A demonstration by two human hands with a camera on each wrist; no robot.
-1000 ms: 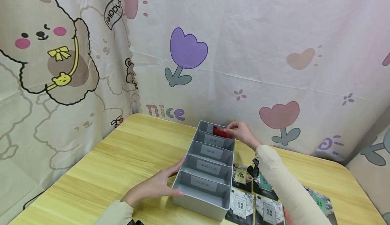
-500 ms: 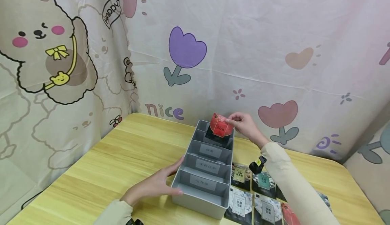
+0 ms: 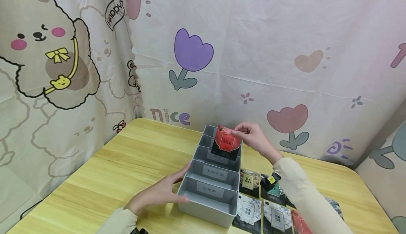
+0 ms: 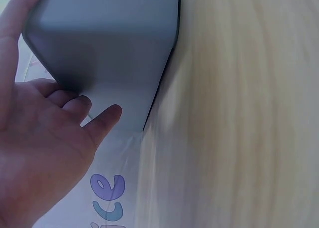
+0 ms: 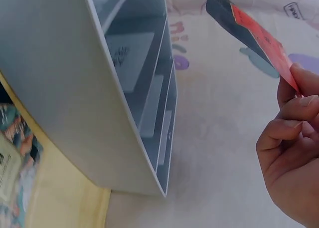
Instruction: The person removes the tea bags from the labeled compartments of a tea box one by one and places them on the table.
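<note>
My right hand (image 3: 253, 138) pinches the top right corner of a red and black tea sachet (image 3: 226, 141) between thumb and fingers. It holds the sachet tilted above the back compartments of a grey divided box (image 3: 207, 207), covering part of them. In the right wrist view, the sachet (image 5: 266, 43) hangs apart from the box's rim. My left hand (image 3: 160, 191) rests against the box's left wall, its thumb at the front left corner. Its fingers (image 4: 102, 123) lie along the outer wall in the left wrist view.
Several tea sachets lie in rows right of the box, among them a white one (image 3: 248, 211) and a yellow-labelled one (image 3: 248, 183). My right sleeve hides some. Each visible divider bears a paper label (image 3: 210, 190). A printed curtain (image 3: 234, 50) hangs behind the wooden table (image 3: 139, 149).
My right hand has lifted the red sachet out of the back compartment, then brought it slightly forward and down over the compartments. My left hand has stayed on the box.
</note>
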